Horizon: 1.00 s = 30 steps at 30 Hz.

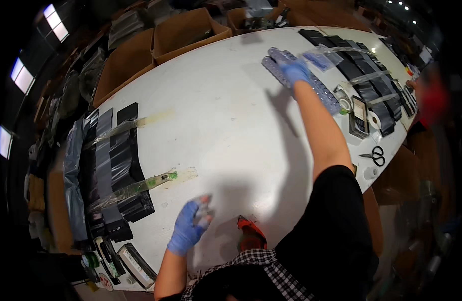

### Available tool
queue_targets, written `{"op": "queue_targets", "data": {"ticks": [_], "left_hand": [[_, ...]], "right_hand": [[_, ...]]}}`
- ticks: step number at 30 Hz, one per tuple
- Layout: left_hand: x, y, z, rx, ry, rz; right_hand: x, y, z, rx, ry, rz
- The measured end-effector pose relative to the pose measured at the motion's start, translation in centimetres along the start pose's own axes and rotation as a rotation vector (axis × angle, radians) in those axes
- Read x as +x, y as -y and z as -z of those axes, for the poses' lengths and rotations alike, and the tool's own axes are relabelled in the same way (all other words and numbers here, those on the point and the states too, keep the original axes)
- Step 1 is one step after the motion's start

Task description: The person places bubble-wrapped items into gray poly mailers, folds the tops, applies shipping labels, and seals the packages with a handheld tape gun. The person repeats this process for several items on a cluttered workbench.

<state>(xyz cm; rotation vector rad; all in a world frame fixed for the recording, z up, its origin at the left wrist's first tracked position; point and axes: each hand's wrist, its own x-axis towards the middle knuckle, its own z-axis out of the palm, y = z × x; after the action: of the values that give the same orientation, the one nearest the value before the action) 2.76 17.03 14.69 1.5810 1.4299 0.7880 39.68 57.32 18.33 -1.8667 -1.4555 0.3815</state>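
Note:
My right hand (294,71), in a blue glove, reaches to the far right of the white table (226,110). It grips one of several grey rolls of bubble wrap (276,72) that lie side by side; its fingertips are partly hidden. A longer piece of bubble wrap (325,94) extends beside my wrist toward the near right. My left hand (189,226), also gloved with bare fingertips showing, hovers over the near left part of the table. Its fingers are apart and slightly blurred, with nothing visible between them. A red tape dispenser (251,232) stands at the near edge, right of that hand.
Black and grey plastic bags (113,165) are taped down at the left; more black bags (369,83) lie at the right. Scissors (375,156), a boxed device (359,118) and tape rolls sit near the right edge. Cardboard boxes (188,37) line the far side.

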Motion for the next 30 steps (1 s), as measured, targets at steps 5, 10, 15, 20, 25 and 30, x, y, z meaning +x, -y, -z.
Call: {"op": "queue_targets", "data": {"ticks": [5,10,15,20,25,30], "left_hand": [[-10.6,12.6,-2.4,-0.276,-0.299,0.568],[-12.1,9.3,-6.4,-0.404,0.102,0.919],[-7.8,7.0,-12.9,-0.265,0.364,0.703],[-5.4,9.8,-13.2,-0.192,0.389,-0.064],[-6.5,13.6,-1.4,0.086,-0.150,-0.113],[-8.9,22.2,16.7,0.694,-0.664,-0.122]], "right_hand": [[-1.5,-11.1,3.7,-0.625,0.095,-0.321],[-2.9,-11.4,4.3,-0.815,0.200,-0.223],[-2.0,-16.6,3.1,-0.120,0.430,-0.385],[-20.7,-6.1,3.5,0.766,0.672,-0.449],[-36.6,-2.4,3.6,0.812,0.761,-0.347],[-47.1,-2.1,-4.4,0.413,0.914,-0.354]]}}
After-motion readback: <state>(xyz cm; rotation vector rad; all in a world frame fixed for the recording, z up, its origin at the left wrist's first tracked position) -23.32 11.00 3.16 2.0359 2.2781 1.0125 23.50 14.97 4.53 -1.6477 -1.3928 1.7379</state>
